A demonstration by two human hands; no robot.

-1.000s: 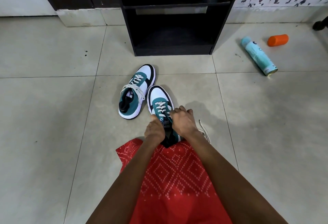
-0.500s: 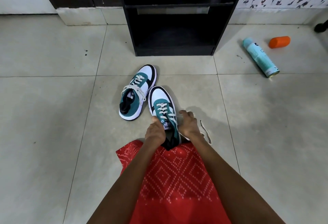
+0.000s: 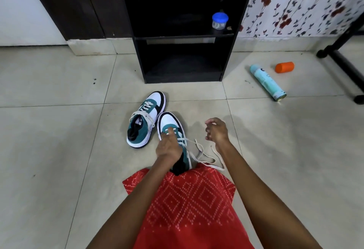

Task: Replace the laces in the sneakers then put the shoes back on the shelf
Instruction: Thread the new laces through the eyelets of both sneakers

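Two teal, white and black sneakers lie on the tiled floor in front of a black shelf unit (image 3: 228, 55). The far sneaker (image 3: 146, 119) is laced and tied. The near sneaker (image 3: 172, 121) points toward the shelf, its heel against my red garment. My left hand (image 3: 169, 146) rests over its tongue, fingertips pinching the white lace (image 3: 204, 156) at the front eyelets. Most of that lace trails loose on the floor to the shoe's right. My right hand (image 3: 216, 131) hovers to the right of the shoe with loosely curled fingers; I see no lace in it.
A blue-lidded jar (image 3: 220, 21) stands on the shelf's upper board. On the floor at the right lie a teal spray can (image 3: 267, 82) and an orange cap (image 3: 284, 67). A black stand's foot (image 3: 342, 61) is at the far right.
My right hand has left the shoe and moved up and right, and much more lace now lies loose on the floor. My left hand slid forward toward the toe eyelets. The view tilted up.
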